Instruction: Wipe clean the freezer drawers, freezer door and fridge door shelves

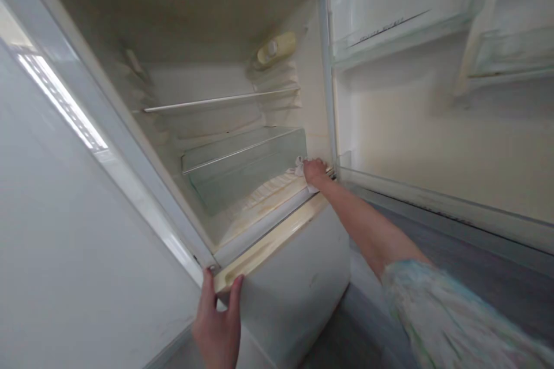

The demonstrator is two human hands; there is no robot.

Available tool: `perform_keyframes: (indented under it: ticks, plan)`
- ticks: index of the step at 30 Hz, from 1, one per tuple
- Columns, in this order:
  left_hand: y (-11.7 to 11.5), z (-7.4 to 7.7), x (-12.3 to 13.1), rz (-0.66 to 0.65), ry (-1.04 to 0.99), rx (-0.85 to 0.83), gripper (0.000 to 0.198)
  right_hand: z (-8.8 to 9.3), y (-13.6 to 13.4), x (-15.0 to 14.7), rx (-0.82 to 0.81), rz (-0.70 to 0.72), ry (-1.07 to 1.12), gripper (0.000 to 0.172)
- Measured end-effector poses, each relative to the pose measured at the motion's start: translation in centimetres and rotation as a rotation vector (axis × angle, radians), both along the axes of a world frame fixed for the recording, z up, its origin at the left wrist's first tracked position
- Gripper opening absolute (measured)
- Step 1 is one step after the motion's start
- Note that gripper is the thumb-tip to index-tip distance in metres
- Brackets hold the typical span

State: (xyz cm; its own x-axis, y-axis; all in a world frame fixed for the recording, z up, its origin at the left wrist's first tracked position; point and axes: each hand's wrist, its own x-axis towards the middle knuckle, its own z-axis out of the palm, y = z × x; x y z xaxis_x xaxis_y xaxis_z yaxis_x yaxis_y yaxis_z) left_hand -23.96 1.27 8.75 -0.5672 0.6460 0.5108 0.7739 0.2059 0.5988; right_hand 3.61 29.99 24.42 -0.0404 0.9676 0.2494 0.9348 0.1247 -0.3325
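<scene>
My right hand (315, 172) is closed on a white cloth (300, 166) at the right end of the fridge's lower front edge (264, 216), beside the clear drawer (246, 167). At the bottom of the view my left hand (219, 314) rests at the left corner of the lower door's top edge (268, 251). Its thumb and a finger are spread apart on that corner, holding no loose thing. Yellowish stains mark the fridge floor in front of the drawer.
A glass shelf (220, 102) spans the fridge above the drawer. A yellowish lamp housing (277, 51) sits on the inner right wall. The open upper door (402, 127) with its racks stands at the right. A white wall panel (78, 230) is at the left.
</scene>
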Motion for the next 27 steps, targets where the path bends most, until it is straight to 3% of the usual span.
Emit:
perform_keyframes:
  ticks: [2,5,9,11,13,15,17,19,23,25,27]
  plan:
    - [0.0,0.0,0.2,-0.001,-0.032,0.032,0.081,-0.2,-0.2,-0.1,0.005,0.023,-0.010,0.044]
    - [0.2,-0.1,0.5,-0.019,-0.064,0.073,0.083,-0.5,-2.6,-2.8,0.027,0.177,-0.020,0.039]
    - [0.5,-0.2,0.5,-0.050,-0.095,0.091,0.086,-1.2,-8.7,-10.1,0.088,0.492,0.019,0.032]
    - [0.6,-0.3,0.4,-0.082,-0.099,0.084,0.087,-1.3,-11.8,-14.2,0.067,0.663,0.162,0.025]
    - [0.7,-0.5,0.2,-0.108,-0.100,0.086,0.088,-0.8,-14.3,-17.4,-0.009,0.647,0.311,0.023]
    - [0.9,-1.0,-0.2,-0.122,-0.095,0.086,0.085,0.6,-15.9,-19.4,-0.047,0.536,0.462,0.026]
    - [1.1,-1.8,-0.6,-0.129,-0.079,0.080,0.082,3.2,-16.6,-20.2,-0.007,0.452,0.633,0.026]
    - [1.4,-2.6,-1.1,-0.136,-0.060,0.059,0.079,7.6,-16.5,-20.5,0.064,0.428,0.801,0.024]
    - [1.7,-3.4,-1.5,-0.123,-0.010,0.069,0.077,20.6,-15.0,-21.9,0.288,0.508,0.907,0.020]
    - [1.7,-3.4,-1.4,-0.119,0.011,0.106,0.075,26.9,-14.2,-22.7,0.383,0.507,0.935,0.026]
    - [1.6,-3.2,-1.1,-0.125,0.015,0.130,0.075,30.5,-13.6,-23.1,0.517,0.529,0.932,0.028]
